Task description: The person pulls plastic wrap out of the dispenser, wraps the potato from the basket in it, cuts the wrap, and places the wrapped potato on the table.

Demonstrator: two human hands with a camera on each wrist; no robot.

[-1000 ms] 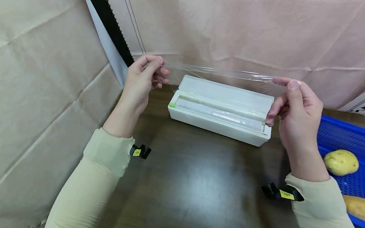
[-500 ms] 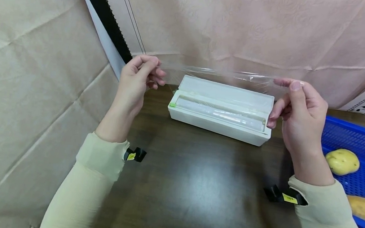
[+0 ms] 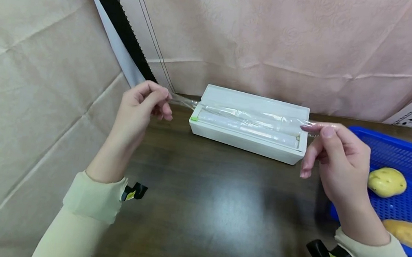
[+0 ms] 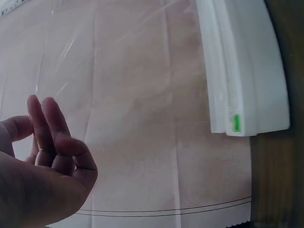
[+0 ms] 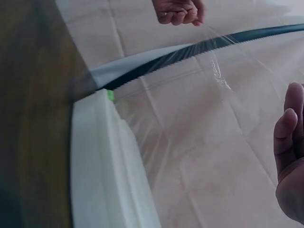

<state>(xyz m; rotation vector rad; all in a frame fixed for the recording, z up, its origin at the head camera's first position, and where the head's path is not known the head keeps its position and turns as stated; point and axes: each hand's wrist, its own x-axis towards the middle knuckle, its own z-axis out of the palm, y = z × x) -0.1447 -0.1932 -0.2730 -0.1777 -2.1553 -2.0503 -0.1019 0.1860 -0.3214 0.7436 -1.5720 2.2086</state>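
Note:
A white cling film box sits on the table, its lid raised at the back and a roll of film inside. Clear cling film stretches low across the box between both hands. My left hand pinches the film's left end between thumb and forefinger, just left of the box. At the right end, my right hand pinches the other corner. In the right wrist view the film fans from the far left hand down to the box. A green tab marks the box's left end.
A blue plastic basket stands right of the box, partly behind the right forearm. It holds a potato and a longer yellow-brown oblong item. Cloth sheets hang behind and left of the brown table.
Both hands have come down and nearer to me, the left one also leftward. The film they hold has dropped from above the lid to the level of the box opening.

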